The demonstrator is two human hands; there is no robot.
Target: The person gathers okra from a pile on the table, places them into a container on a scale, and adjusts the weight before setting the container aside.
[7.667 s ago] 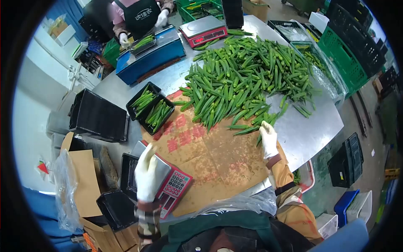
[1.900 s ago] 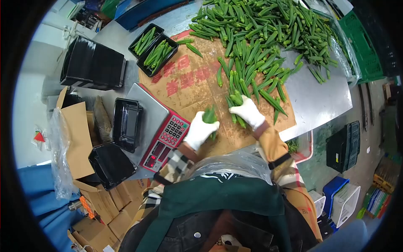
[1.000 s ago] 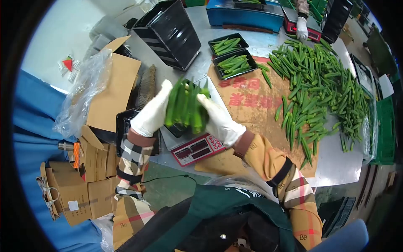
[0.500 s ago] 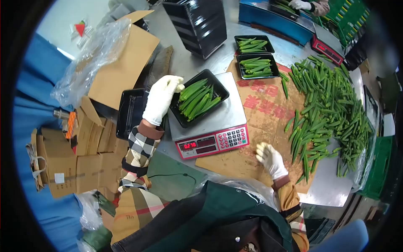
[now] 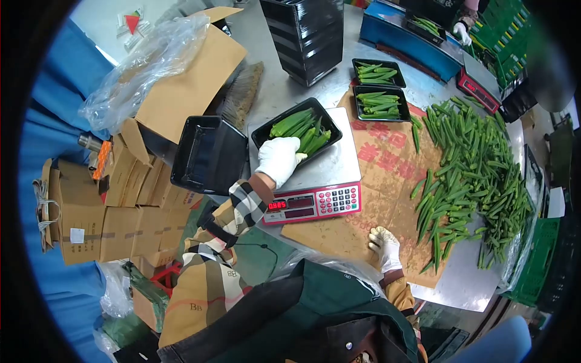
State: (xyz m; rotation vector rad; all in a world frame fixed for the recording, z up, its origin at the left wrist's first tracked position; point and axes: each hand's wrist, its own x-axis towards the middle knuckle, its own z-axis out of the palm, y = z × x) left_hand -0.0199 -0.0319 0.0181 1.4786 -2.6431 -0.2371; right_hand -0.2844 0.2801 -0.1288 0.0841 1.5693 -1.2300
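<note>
On the red-framed scale (image 5: 311, 204) sits a black tray (image 5: 263, 131) of okra (image 5: 301, 126). My left hand (image 5: 279, 160), in a white glove, reaches over the tray's near edge with its fingers bent down at the okra; what the fingertips grip is hidden. The scale's display is lit red. My right hand (image 5: 385, 247), also gloved, rests on the cardboard sheet (image 5: 339, 242) right of the scale, fingers loosely apart and holding nothing.
A large okra pile (image 5: 472, 169) lies at the right. Two filled trays (image 5: 381, 103) stand behind the cardboard, near a wrapped tray stack (image 5: 308, 42). Empty black trays (image 5: 206, 154) are left of the scale. A co-worker's gloved hand (image 5: 462, 33) is at the top right.
My left hand has moved from the tray's left rim onto the okra. The scale's reading has changed. The view has shifted, and more of the empty trays at left shows.
</note>
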